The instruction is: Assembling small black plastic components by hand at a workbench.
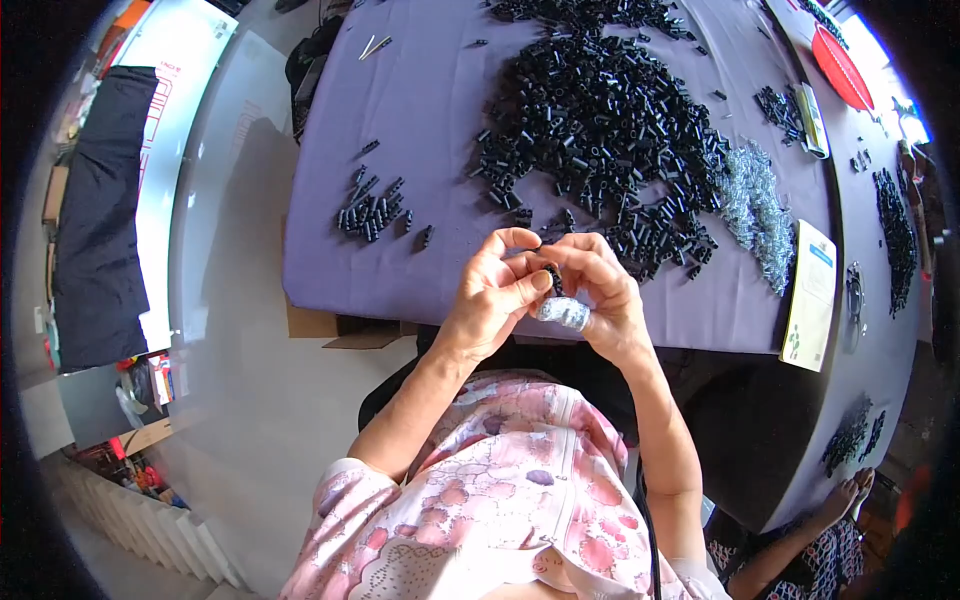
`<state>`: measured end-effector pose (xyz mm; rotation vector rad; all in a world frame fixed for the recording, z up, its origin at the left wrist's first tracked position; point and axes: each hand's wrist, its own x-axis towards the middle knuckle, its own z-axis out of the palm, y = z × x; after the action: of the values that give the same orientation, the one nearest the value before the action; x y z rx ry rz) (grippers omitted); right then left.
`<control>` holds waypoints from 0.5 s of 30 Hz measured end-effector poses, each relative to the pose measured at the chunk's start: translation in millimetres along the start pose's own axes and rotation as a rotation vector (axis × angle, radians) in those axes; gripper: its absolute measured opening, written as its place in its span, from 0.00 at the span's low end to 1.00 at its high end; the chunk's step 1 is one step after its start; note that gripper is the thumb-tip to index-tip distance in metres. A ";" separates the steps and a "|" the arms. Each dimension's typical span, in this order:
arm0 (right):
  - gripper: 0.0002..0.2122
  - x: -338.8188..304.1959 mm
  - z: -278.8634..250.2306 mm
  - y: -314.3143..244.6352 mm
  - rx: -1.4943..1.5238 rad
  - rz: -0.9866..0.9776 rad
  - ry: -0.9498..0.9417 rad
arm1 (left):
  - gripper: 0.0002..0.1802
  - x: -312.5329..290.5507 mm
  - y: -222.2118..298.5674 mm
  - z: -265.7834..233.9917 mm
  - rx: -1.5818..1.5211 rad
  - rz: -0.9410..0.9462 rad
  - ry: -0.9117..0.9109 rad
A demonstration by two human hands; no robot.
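My left hand point(491, 293) and my right hand point(610, 292) meet over the front edge of the purple-covered table point(400, 275). Pinched between their fingertips is a small black plastic piece point(555, 279), mostly hidden by the fingers. The right thumb wears a whitish wrapping point(563, 313). Just beyond the hands spreads a large heap of short black tubes point(600, 125). To its right lies a pile of small silvery wire springs point(757, 205). A small cluster of black pieces point(370, 212) sits apart, left of my hands.
A yellow-and-white packet point(808, 295) lies at the table's right edge. Farther right stand a second table with black pieces point(895, 240) and a red basket point(842, 67). A co-worker's hand point(845, 498) shows at lower right. A cardboard box point(310, 322) sits under the table's left corner.
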<state>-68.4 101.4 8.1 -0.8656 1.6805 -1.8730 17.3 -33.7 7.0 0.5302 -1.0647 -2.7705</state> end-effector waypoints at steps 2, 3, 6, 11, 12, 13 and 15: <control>0.19 2.5 -3.9 -4.6 -0.117 -0.030 -0.112 | 0.20 0.0 0.5 -2.9 0.024 -0.012 -0.032; 0.19 2.4 -3.9 -5.1 -0.116 -0.028 -0.109 | 0.20 0.0 0.5 -4.0 0.047 -0.020 -0.062; 0.16 1.0 -3.4 -4.3 -0.017 -0.032 -0.068 | 0.20 -0.8 0.4 0.7 0.008 -0.074 -0.044; 0.15 -2.2 -2.1 2.3 0.054 -0.029 -0.048 | 0.20 -0.9 -10.6 -10.3 -0.124 -0.135 -0.073; 0.15 -3.4 -2.0 2.6 0.054 -0.028 -0.046 | 0.19 -1.0 -11.7 -10.6 -0.127 -0.142 -0.074; 0.15 -4.5 -1.7 3.0 0.055 -0.019 -0.033 | 0.19 -1.1 -12.4 -11.4 -0.126 -0.144 -0.073; 0.14 -6.0 -1.0 2.2 0.057 -0.010 -0.020 | 0.20 -1.8 -12.8 -13.1 -0.128 -0.146 -0.102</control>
<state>-65.2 106.1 5.0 -0.8685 1.6064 -1.9027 23.9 -31.9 -10.2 0.4732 -0.8930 -2.9973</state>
